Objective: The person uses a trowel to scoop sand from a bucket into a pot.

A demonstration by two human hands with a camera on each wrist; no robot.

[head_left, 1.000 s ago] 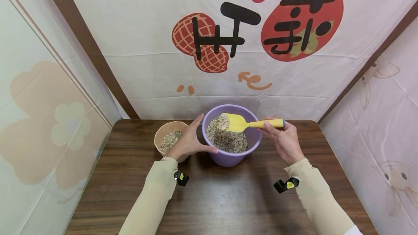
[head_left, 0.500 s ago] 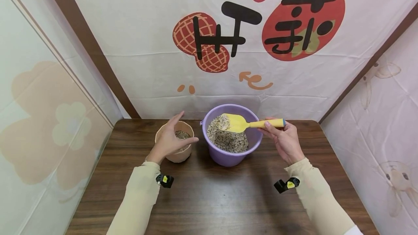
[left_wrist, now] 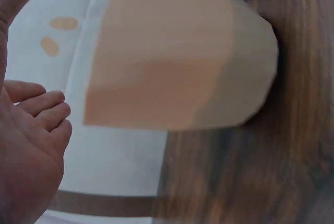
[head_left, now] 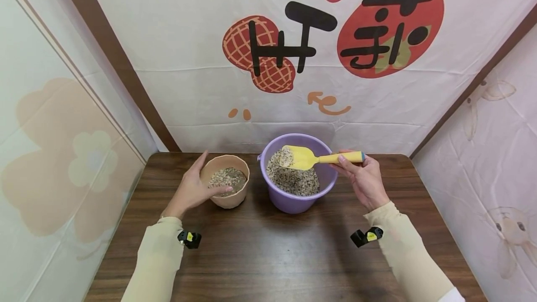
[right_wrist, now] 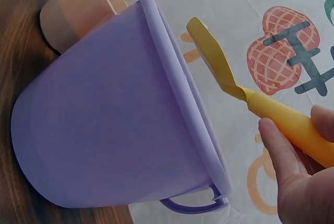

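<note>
On cam I see R hand (head_left: 366, 181) pinching yellow scoop (head_left: 303, 158) over bucket (head_left: 289, 204), prob. so spilt grit (head_left: 287, 156) lands inside. L hand (head_left: 192, 191), fingers & thumb apart, is by pot (head_left: 230, 201).

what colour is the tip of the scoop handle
Blue; the handle tip shows best from the head.
</note>
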